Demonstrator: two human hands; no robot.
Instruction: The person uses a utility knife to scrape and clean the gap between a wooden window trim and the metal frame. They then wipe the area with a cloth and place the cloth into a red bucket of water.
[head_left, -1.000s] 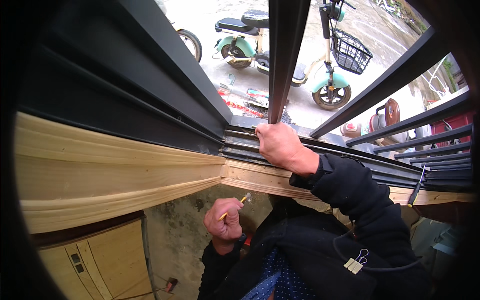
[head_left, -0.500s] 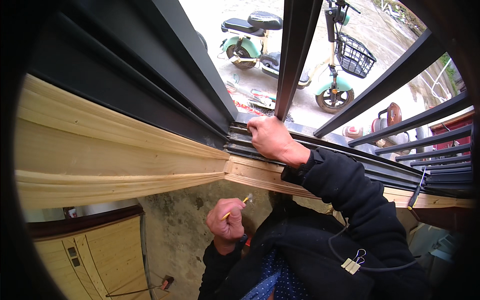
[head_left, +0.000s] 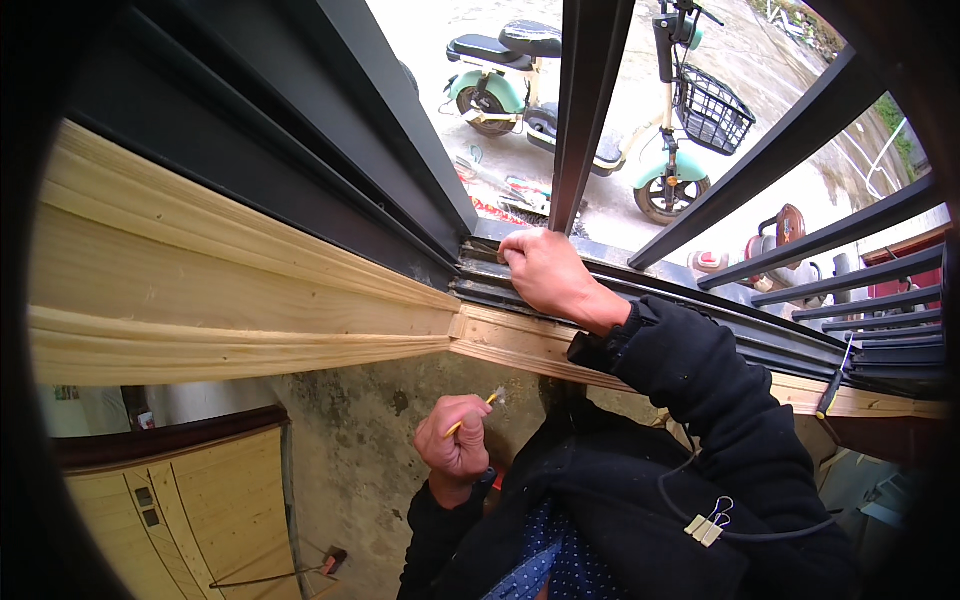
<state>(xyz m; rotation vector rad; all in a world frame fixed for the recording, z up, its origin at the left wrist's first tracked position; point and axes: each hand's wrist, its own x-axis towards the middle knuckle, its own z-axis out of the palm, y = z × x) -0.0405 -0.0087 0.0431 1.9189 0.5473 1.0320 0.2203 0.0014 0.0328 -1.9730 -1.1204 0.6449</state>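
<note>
One thin yellow stick (head_left: 453,429), its tip whitish and frayed, was clenched in the left hand (head_left: 453,440) near the wooden sill (head_left: 515,340). The right hand (head_left: 548,272) bent over the dark, grooved window track (head_left: 488,291); whether it gripped anything, I could not tell.

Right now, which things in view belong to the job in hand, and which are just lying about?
In use, it seems:
yellow tuft-tipped stick in the left hand
black window track under the right hand

Lying about:
screwdriver, untouched, though possibly for this work
parked scooter outside
</note>
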